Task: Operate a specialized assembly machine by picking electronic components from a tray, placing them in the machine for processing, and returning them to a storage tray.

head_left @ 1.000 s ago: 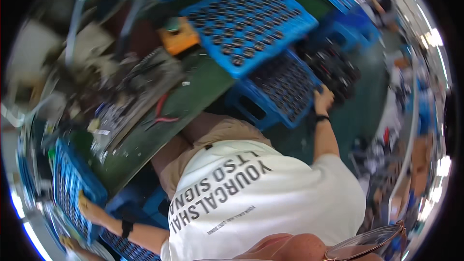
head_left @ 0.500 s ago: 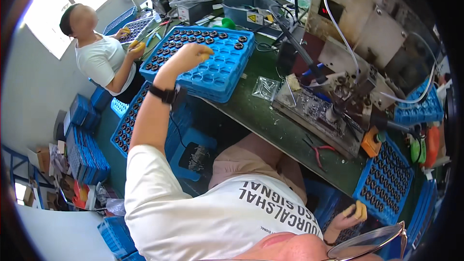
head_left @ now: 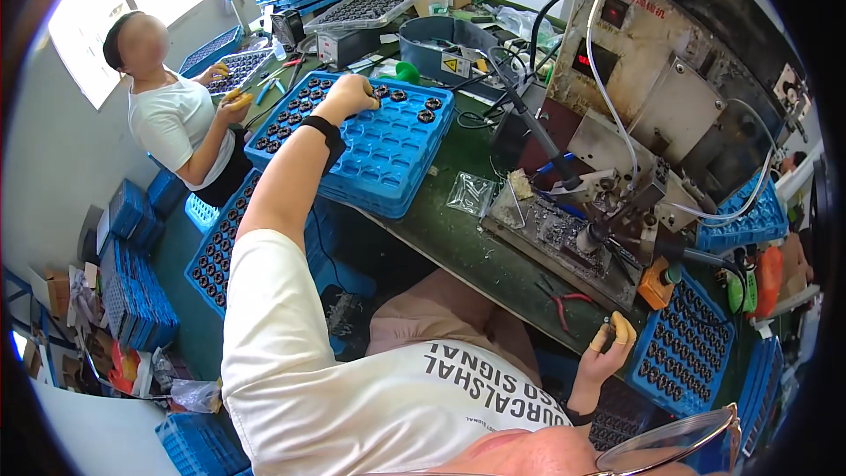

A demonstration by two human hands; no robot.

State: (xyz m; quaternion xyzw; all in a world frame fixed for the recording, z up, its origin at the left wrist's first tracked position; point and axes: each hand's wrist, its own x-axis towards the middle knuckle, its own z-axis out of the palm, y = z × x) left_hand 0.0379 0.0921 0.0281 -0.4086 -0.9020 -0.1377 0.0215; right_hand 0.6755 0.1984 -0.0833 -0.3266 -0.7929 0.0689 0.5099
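Observation:
My left hand [head_left: 351, 95] reaches over a blue tray [head_left: 388, 143] with hollow cells, on top of a stack at the table's left end. Its bent fingertips come down at a black ring-shaped part in a far row; the hand itself hides most of that grip. Several more black ring-shaped parts [head_left: 286, 119] fill the tray's left and far cells. Low on the right, my right hand [head_left: 610, 348] is raised near the table's front edge, with yellow finger covers. Its thumb and fingers pinch together around something small that I cannot make out.
A grimy machine [head_left: 639, 88] stands on the right with a metal bed. Red-handled pliers [head_left: 564, 304] lie before it. A filled blue tray [head_left: 683, 344] is right of my right hand. At the far left a co-worker [head_left: 181, 119] handles parts.
My left hand has moved from above the vacant cells to a far row of parts. My right hand has risen and come left, away from the filled tray at right.

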